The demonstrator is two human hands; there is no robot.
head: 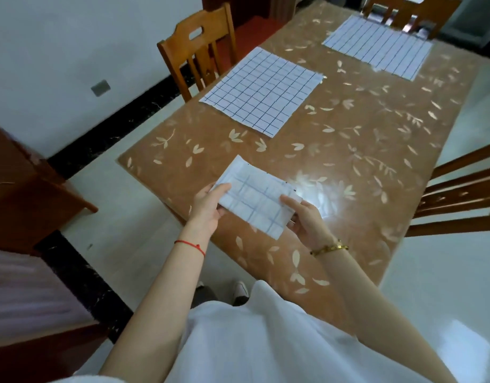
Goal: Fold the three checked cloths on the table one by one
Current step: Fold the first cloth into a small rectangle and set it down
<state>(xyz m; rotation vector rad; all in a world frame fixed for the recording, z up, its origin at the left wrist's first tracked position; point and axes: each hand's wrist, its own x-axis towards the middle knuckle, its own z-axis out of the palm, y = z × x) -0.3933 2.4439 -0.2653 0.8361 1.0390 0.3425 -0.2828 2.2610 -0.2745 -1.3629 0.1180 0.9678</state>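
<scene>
Small folded checked cloth (254, 200), rectangular, pinched at each end by left hand (206, 207) and right hand (304, 221), over glossy leaf-patterned table (348, 139); middle cloth (263, 91), far cloth (379, 47) flat.

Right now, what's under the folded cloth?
The left hand and right hand hold the folded cloth, thumbs on top. Beneath it is the near corner of the table. The fingers under the cloth are mostly covered.

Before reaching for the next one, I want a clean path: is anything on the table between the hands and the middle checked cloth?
Nothing visible does. The left hand and right hand hold the folded cloth near the table edge; only patterned surface shows between it and the middle cloth. The chair stands off to the side.
</scene>
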